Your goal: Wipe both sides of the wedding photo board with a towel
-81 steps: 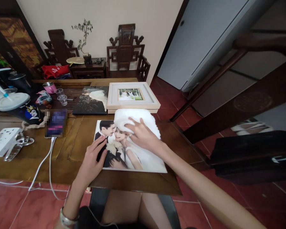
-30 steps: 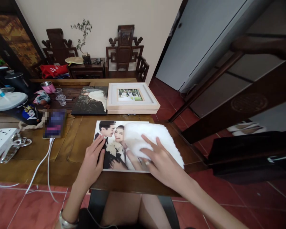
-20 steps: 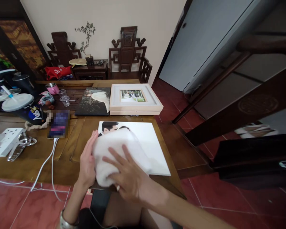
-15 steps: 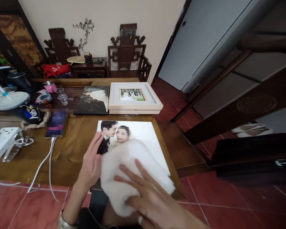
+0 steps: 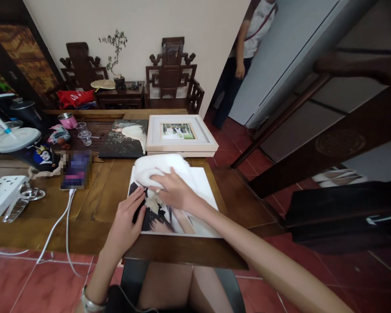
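A wooden table [image 5: 94, 191] lies under both hands. Far beyond them a carved chair [image 5: 172, 74] stands at the wall, and a person [image 5: 244, 56] stands in the doorway, well beyond and to the right of the right hand.

A large print [image 5: 205, 189] lies flat on the table under both hands, with its near edge close to the table's edge. Just beyond the right hand is a pale frame [image 5: 202, 140], and a dark print [image 5: 124, 139] touches its left side, beyond the left hand.

A white cloth [image 5: 153, 167] is bunched on the far left part of the large print, under and just beyond the right hand's fingers. The right hand [image 5: 171, 189] lies palm down on it with the fingers bent over the fabric. Whether they pinch a fold or only press cannot be told.

The left hand [image 5: 127, 224] is open and holds nothing. Its fingers lie flat on the print's left edge, near the right hand but apart from it.

To the left of the left hand a phone [image 5: 75, 169] lies on the table, and a white cable [image 5: 57, 228] runs from it toward the near edge. A power strip [image 5: 3, 193] sits farther left.
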Motion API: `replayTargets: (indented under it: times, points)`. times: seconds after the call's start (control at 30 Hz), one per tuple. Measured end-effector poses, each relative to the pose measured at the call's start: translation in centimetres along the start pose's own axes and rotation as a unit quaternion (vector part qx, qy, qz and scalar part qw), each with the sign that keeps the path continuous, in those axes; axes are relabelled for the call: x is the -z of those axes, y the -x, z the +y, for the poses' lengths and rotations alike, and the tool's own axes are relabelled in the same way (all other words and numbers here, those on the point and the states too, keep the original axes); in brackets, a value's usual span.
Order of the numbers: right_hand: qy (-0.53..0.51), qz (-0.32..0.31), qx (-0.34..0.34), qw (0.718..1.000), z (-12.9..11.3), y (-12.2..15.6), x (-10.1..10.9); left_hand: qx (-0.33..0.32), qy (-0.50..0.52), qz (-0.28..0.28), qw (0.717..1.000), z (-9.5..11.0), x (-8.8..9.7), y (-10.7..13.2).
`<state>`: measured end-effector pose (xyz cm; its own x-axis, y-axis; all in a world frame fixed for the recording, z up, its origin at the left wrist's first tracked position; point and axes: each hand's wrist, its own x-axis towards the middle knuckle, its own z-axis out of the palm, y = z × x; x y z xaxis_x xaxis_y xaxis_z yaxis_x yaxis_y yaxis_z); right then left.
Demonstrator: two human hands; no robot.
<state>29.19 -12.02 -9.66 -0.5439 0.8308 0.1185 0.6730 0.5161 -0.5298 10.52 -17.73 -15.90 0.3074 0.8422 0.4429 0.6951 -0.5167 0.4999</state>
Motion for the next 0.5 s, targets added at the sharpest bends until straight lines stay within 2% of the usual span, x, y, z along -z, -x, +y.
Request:
replayTargets:
  times: [0.1,0.2,0.3,0.5]
  points:
    - [-0.012,-0.031,0.045,0.998,-1.3,-3.2,-0.6,0.004,-0.009,0.003,1.0,-0.1,0.1,-0.1]
    - [-0.018,-0.027,0.042,0.999,-1.5,-3.7,-0.7,0.008,-0.004,0.005,1.0,-0.1,0.0,-0.1]
    - [-0.024,-0.005,0.007,1.0,-0.1,-2.4,-0.1,0.011,0.014,0.006,1.0,-0.2,-0.1,-0.1]
    - [0.017,0.066,-0.05,0.996,5.0,2.4,1.9,0.019,0.029,0.008,0.999,-0.3,-0.2,0.0]
